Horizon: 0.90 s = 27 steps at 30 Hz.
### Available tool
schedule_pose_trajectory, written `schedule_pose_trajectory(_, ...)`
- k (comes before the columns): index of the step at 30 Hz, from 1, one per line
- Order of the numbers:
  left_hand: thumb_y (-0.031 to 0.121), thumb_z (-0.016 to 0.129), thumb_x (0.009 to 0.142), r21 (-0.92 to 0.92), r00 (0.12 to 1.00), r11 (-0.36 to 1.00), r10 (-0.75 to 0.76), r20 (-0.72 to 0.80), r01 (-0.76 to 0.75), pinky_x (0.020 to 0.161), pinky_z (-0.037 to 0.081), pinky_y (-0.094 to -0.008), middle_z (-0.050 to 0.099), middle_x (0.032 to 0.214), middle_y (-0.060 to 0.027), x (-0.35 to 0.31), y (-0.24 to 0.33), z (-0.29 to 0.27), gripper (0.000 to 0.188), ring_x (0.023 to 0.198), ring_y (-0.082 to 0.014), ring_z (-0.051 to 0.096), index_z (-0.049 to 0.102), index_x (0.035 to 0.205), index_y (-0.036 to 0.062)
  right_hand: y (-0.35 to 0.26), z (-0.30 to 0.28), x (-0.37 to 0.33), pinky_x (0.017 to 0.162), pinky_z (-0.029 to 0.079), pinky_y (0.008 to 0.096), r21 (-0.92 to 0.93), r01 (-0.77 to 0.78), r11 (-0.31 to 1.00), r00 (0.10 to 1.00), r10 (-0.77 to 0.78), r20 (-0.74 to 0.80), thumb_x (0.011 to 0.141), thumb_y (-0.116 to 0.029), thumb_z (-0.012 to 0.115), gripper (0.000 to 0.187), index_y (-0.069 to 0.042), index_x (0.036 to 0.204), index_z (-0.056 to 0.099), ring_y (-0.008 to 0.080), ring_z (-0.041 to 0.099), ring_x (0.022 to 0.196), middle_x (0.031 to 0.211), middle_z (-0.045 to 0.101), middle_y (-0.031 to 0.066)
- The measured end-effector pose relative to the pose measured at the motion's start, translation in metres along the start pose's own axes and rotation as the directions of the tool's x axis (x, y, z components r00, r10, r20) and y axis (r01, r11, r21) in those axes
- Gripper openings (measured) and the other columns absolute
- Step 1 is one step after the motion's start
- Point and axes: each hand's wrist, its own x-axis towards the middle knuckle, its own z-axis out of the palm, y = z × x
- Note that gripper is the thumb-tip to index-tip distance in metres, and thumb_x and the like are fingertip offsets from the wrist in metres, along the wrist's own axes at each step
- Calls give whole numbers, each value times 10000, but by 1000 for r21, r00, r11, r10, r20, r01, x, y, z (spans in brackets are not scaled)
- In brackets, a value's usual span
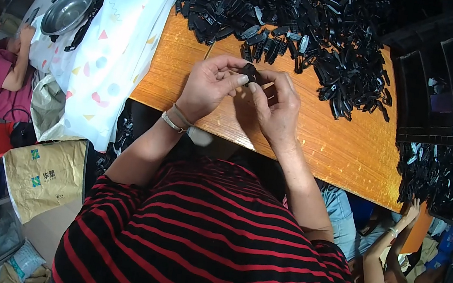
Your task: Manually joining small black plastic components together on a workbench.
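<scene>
Between both hands, above the front of the wooden table [326,145], is a small black plastic part [251,73]. My left hand [207,86] is closed, pinching the part with thumb and forefinger from its left side. From the right, my right hand [279,105] grips the same part with thumb and fingertips. Fingers hide much of it, so its exact kind does not show. Just beyond my hands lies a big heap of black plastic parts [339,64], some with grey faces.
A white patterned cloth [116,35] covers the left side, with a metal bowl [68,11] on it. One person [1,67] sits at far left; another person's arm [381,249] reaches in at right. Black bins [439,86] stand at the right edge. A brown sack [47,172] is lower left.
</scene>
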Motion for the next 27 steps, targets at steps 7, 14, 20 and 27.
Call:
schedule_pose_trajectory(7,66,614,921,-51,997,999,14,-74,-18,588,457,-174,660,890,-24,-10,-9,11,250,697,-38,579,611,1152,-27,-5,6,-6,541,475,251,-55,36,998,999,-38,-37,806,-38,721,209,-14,989,622,144,601,616,853,586,87)
schedule_pose_trajectory(14,146,513,996,97,988,994,59,-146,-46,611,425,-165,614,849,4,-22,-11,26,184,697,-16,513,594,1070,-2,-10,17,-19,604,502,377,-145,-45,988,992,27,-123,772,-115,737,315,-24,1029,581,301,628,709,836,583,133)
schedule_pose_trajectory(20,150,509,994,-45,997,999,20,-70,-23,607,441,-185,582,778,-4,-17,-15,26,175,690,-41,534,582,920,8,0,24,-31,672,486,307,38,-118,992,991,115,73,812,-172,750,403,-15,1119,542,208,610,755,844,611,114)
schedule_pose_trajectory(27,161,548,975,85,999,996,-39,37,35,643,450,-233,600,750,-20,8,-26,-1,155,688,-96,568,587,899,31,35,-11,-5,662,485,255,84,-386,919,868,331,371,829,-209,755,283,-8,997,648,105,604,744,840,659,45)
